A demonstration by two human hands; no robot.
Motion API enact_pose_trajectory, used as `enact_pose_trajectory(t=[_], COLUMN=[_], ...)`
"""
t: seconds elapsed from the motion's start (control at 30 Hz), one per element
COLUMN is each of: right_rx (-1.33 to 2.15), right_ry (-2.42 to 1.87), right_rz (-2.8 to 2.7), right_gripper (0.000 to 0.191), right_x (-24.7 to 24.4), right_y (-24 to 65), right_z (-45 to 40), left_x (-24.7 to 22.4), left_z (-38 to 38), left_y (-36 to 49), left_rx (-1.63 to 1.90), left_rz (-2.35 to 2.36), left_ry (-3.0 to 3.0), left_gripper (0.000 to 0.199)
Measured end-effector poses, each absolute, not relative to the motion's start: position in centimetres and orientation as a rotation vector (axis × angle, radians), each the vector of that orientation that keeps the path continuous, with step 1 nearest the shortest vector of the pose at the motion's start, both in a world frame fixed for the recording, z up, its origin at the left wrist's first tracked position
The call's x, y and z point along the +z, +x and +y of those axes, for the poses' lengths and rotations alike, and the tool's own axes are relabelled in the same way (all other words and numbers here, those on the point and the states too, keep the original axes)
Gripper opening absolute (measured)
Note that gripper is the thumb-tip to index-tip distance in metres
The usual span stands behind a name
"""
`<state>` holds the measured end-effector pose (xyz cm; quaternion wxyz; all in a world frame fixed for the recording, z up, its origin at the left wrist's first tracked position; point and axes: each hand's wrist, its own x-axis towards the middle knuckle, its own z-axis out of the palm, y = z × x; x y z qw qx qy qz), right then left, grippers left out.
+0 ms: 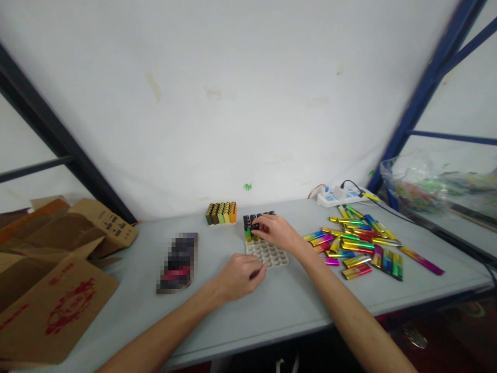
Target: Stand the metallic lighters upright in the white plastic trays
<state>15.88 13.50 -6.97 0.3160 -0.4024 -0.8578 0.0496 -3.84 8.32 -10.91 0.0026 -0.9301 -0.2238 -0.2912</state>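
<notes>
A pale tray [274, 255] with rows of holes stands on the table, its far part filled with upright black-topped lighters [248, 235]. Over those lighters my right hand [275, 230] reaches in, its fingers pinched round the dark top of one lighter [255, 226]. At the tray's near left corner lies my left hand [243, 274], curled, thumb against fingers. Its fingertips are close to the tray's edge; whether they grip it I cannot tell. To the right, shiny metallic lighters [351, 243] in many colours lie in a loose heap.
Another block of upright lighters [221, 213] stands near the wall. A blurred dark object [178, 264] lies left of my hands. Open cardboard boxes [73, 295] fill the left side. At the back right are a power strip [344, 196] with a cable and a clear plastic bag [417, 181].
</notes>
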Motion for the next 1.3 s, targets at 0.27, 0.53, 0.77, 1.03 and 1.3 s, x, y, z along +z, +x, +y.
enact_pose_trajectory(t=[0.27,0.53,0.77,1.03,1.3], right_rx=[0.205,0.059,-0.153,-0.045,0.071], right_ry=[-1.038,-1.244,-2.009,-2.565,-2.441], right_rz=[-2.232,-1.942,-1.597,-1.276,-1.628], right_gripper=[0.024,0.025,0.039,0.047,0.037], right_x=[-6.8,-6.3,-8.3,-9.9,-9.6], right_y=[15.6,18.0,22.7,27.5,24.0], right_z=[13.1,14.4,16.1,15.3,15.4], left_x=[-10.9,-10.8,-10.5,-10.3,-10.4], left_z=[8.3,8.3,8.2,8.2,8.2], left_y=[-3.8,-3.8,-3.8,-3.7,-3.7], left_rx=[-0.927,-0.933,-0.951,-0.972,-0.960], left_rz=[-0.692,-0.687,-0.678,-0.681,-0.689], left_ry=[-2.915,-2.937,-2.931,-2.932,-2.919], left_gripper=[0.043,0.041,0.042,0.041,0.040])
